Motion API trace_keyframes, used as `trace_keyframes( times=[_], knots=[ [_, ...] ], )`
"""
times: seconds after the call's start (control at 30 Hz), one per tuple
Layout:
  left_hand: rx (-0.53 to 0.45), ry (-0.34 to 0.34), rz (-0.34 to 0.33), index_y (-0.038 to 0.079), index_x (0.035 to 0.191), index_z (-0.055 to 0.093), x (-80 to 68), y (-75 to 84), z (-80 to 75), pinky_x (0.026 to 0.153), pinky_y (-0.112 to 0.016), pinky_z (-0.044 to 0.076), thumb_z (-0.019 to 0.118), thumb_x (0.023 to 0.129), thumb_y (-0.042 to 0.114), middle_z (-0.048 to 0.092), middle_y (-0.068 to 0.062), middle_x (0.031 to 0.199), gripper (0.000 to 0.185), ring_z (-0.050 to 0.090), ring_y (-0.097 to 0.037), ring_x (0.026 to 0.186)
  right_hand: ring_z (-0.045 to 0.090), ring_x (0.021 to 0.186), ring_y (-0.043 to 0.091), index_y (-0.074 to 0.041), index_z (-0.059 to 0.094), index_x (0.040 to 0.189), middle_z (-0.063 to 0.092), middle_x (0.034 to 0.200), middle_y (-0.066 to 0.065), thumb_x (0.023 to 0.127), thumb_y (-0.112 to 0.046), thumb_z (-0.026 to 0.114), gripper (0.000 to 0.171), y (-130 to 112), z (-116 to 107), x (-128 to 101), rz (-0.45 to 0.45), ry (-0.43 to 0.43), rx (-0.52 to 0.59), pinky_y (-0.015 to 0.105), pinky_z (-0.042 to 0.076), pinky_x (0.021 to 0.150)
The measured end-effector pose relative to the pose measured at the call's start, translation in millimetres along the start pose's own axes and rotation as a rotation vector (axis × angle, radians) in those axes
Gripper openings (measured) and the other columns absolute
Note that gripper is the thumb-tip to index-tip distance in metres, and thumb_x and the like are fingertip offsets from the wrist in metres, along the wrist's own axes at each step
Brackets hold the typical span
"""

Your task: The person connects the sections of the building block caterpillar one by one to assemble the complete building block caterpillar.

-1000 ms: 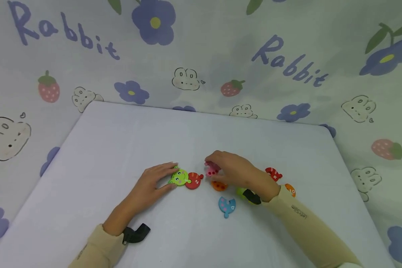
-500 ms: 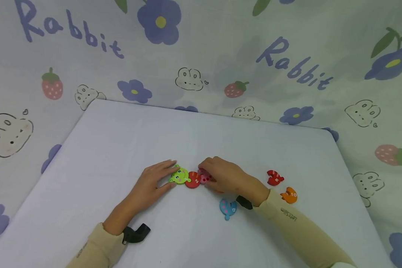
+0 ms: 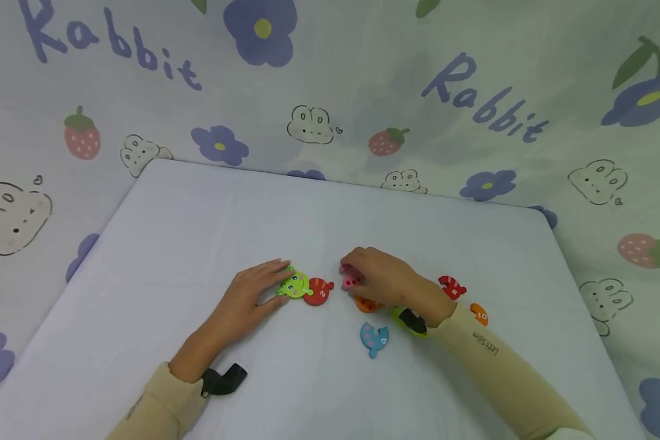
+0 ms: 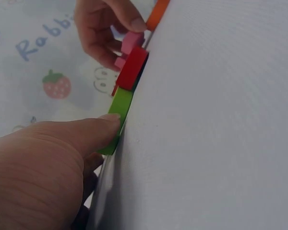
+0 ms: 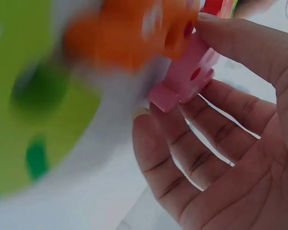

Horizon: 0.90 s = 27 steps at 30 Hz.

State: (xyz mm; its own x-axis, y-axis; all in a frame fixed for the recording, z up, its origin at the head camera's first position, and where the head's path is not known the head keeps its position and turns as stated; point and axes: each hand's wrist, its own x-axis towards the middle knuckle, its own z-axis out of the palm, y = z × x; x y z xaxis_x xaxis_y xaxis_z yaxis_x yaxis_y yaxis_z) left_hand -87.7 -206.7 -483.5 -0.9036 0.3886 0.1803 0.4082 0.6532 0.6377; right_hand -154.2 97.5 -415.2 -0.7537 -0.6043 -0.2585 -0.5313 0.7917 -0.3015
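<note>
The green head piece (image 3: 295,285) is pinned flat under the straight fingers (image 3: 272,278) of the left hand (image 3: 250,297), near the middle of the tabletop (image 3: 198,226), somewhat toward the near edge; in that way it seems to be kept from sliding. The red piece (image 3: 319,291), marked 2, is joined to its right side, so that a chain is begun. In the left wrist view the green piece (image 4: 116,115) is pressed by a fingertip (image 4: 105,125) and the red piece (image 4: 132,68) is seen edge-on just beyond it.

The pink piece (image 3: 350,280) is pinched in the curled fingers (image 3: 363,264) of the right hand (image 3: 387,280), just apart from the red piece, to its right. It is held at its far side, so that the side facing the chain is left free. In the right wrist view the pink piece (image 5: 185,74) is clamped between thumb and fingertips (image 5: 149,120).

An orange piece (image 3: 367,304) and a yellow-green piece (image 3: 398,315) are largely covered by the right hand and wrist; their numbers cannot be read. A blue piece (image 3: 374,338) lies toward the near edge, while a second red piece (image 3: 451,286) and a second orange piece (image 3: 479,313), marked 10, lie toward the right edge, half behind the sleeve (image 3: 506,373). The right wrist view is heavily blurred on its left, so only orange and green patches are made out. Whether the pink piece touches the tabletop cannot be told
</note>
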Motion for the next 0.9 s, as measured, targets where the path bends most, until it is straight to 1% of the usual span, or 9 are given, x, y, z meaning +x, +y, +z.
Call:
trace_keyframes(
  times=[0.1,0.2,0.4,0.47,0.57,0.67,0.7,0.8,0.9],
  knots=[
    [-0.004,0.005,0.002,0.018,0.147,0.062,-0.5,-0.6,0.1,0.116,-0.060,0.030,0.080,0.094,0.016,0.051,-0.002,0.158,0.056,0.040,-0.028,0.150,0.058,0.117,0.019,-0.014,0.063,0.139,0.063,0.129,0.001,0.091,-0.033,0.084,0.056,12,-4,-1,0.045,0.000,0.022,0.038,0.056,0.098],
    [-0.006,0.010,0.006,0.018,0.147,0.063,-1.1,-1.4,0.5,0.116,-0.060,0.030,0.080,0.093,0.016,0.052,-0.002,0.157,0.056,0.040,-0.028,0.149,0.058,0.117,0.020,-0.014,0.063,0.139,0.062,0.131,0.002,0.091,-0.034,0.084,0.056,22,-5,-5,0.075,0.006,0.013,0.039,0.055,0.100],
    [-0.001,0.017,0.007,0.018,0.146,0.063,-1.8,-2.4,1.3,0.116,-0.060,0.031,0.081,0.093,0.016,0.052,-0.002,0.157,0.057,0.040,-0.028,0.149,0.058,0.119,0.024,-0.012,0.062,0.141,0.060,0.134,0.007,0.092,-0.037,0.082,0.058,30,-4,-16,0.081,0.036,-0.016,0.042,0.055,0.101],
    [-0.002,0.016,0.006,0.017,0.146,0.063,-2.0,-2.5,1.8,0.116,-0.060,0.031,0.081,0.093,0.016,0.052,-0.002,0.157,0.057,0.040,-0.028,0.149,0.058,0.119,0.023,-0.013,0.063,0.141,0.060,0.133,0.006,0.093,-0.039,0.081,0.056,28,-3,-21,0.069,0.049,-0.031,0.041,0.056,0.099],
    [0.000,0.017,0.010,0.017,0.146,0.063,-1.8,-2.7,2.5,0.116,-0.060,0.031,0.081,0.093,0.016,0.052,-0.002,0.157,0.057,0.040,-0.028,0.149,0.059,0.114,0.021,-0.015,0.067,0.136,0.062,0.127,0.004,0.093,-0.039,0.081,0.051,20,-3,-32,0.025,0.090,-0.045,0.036,0.060,0.091],
    [0.003,0.022,0.015,0.017,0.147,0.062,-0.5,-2.4,2.5,0.115,-0.060,0.031,0.081,0.093,0.016,0.052,-0.002,0.157,0.057,0.040,-0.028,0.149,0.060,0.103,0.017,-0.015,0.071,0.127,0.062,0.113,0.000,0.090,-0.039,0.084,0.046,9,-3,-45,-0.001,0.109,-0.072,0.030,0.060,0.077],
    [0.002,0.024,0.016,0.018,0.147,0.062,0.0,-2.3,2.3,0.115,-0.060,0.031,0.081,0.093,0.016,0.052,-0.002,0.157,0.057,0.040,-0.028,0.149,0.060,0.100,0.017,-0.015,0.072,0.124,0.062,0.108,-0.001,0.089,-0.040,0.085,0.045,6,-3,-48,0.003,0.105,-0.086,0.028,0.059,0.073],
    [0.001,0.025,0.015,0.018,0.147,0.062,1.2,-1.8,1.7,0.115,-0.060,0.031,0.081,0.093,0.015,0.052,-0.002,0.157,0.057,0.040,-0.028,0.149,0.059,0.095,0.016,-0.016,0.072,0.120,0.062,0.101,-0.004,0.085,-0.046,0.087,0.049,-2,1,-54,0.059,0.057,-0.150,0.025,0.055,0.067],
    [-0.005,0.021,0.011,0.018,0.147,0.063,1.7,-1.6,1.8,0.115,-0.060,0.031,0.081,0.093,0.015,0.052,-0.001,0.157,0.057,0.041,-0.028,0.149,0.060,0.096,0.018,-0.013,0.071,0.119,0.066,0.102,-0.001,0.084,-0.046,0.088,0.051,-8,7,-55,0.100,0.028,-0.197,0.027,0.056,0.071]
  ],
)
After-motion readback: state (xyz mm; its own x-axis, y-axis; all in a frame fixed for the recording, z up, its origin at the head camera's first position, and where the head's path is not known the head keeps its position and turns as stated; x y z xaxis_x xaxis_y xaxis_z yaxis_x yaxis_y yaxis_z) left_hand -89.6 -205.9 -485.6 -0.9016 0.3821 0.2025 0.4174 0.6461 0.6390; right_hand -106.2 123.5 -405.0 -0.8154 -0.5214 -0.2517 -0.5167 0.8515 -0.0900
